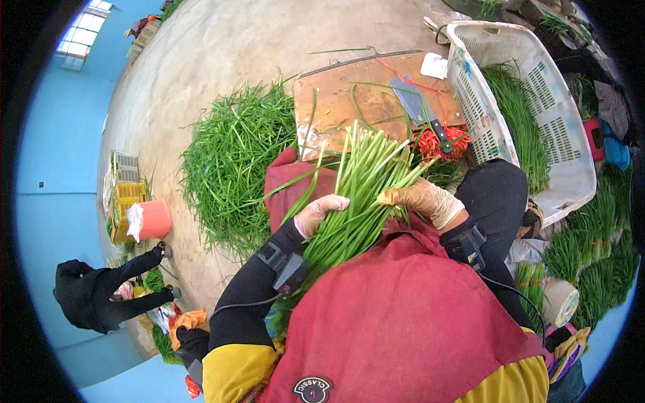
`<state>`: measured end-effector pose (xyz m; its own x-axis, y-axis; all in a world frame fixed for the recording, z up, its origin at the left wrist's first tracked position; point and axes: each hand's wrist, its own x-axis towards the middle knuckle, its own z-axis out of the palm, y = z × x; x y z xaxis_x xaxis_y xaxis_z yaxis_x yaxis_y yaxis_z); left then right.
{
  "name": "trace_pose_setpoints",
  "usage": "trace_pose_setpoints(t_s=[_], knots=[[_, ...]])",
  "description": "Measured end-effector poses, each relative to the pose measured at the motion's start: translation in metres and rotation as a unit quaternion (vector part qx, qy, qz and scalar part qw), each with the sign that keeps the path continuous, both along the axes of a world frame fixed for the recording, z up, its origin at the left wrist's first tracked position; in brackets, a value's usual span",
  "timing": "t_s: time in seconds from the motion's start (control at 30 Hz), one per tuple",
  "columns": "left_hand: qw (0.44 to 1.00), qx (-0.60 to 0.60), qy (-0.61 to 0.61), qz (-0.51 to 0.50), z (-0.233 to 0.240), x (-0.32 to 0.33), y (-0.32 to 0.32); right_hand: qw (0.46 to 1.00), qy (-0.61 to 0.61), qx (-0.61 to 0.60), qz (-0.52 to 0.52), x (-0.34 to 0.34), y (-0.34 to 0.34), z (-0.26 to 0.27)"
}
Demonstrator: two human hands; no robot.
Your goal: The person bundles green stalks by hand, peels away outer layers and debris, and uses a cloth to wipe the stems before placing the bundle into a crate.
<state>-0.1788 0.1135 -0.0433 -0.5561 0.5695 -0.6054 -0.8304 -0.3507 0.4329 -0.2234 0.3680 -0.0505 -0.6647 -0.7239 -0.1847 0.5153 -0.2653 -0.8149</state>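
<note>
A thick bunch of green garlic chives lies across my lap, pale cut ends pointing away from me. My left hand, in a thin glove, grips the bunch from its left side. On the right side, my right hand, in a yellowish glove, holds it with thumb and fingers. Beyond the stem ends is a wooden board with stray leaves. A cleaver rests on the board, its black handle over a heap of red ties.
Loose chives are piled on the floor at left. A white perforated crate with chives stands at right, near more bundles and a white roll. A pink bucket and a person in black are at far left.
</note>
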Motion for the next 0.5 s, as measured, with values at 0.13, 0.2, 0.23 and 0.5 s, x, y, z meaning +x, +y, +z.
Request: trace_pose_setpoints(t_s=[0.13, 0.2, 0.23, 0.5], knots=[[0.997, 0.058, -0.049, 0.004, -0.014, 0.007, 0.014, 0.999, -0.027, 0.002, 0.035, 0.001, 0.014, -0.012], [0.989, 0.130, -0.072, -0.014, -0.013, 0.007, 0.022, 0.999, -0.032, -0.005, 0.032, 0.003, 0.015, -0.018], [0.990, 0.129, -0.056, -0.011, -0.010, 0.008, 0.025, 0.999, -0.028, -0.030, 0.024, 0.003, 0.013, -0.020], [0.994, 0.064, 0.087, -0.032, -0.016, -0.001, 0.017, 0.975, -0.012, -0.027, -0.221, -0.021, 0.019, -0.029]])
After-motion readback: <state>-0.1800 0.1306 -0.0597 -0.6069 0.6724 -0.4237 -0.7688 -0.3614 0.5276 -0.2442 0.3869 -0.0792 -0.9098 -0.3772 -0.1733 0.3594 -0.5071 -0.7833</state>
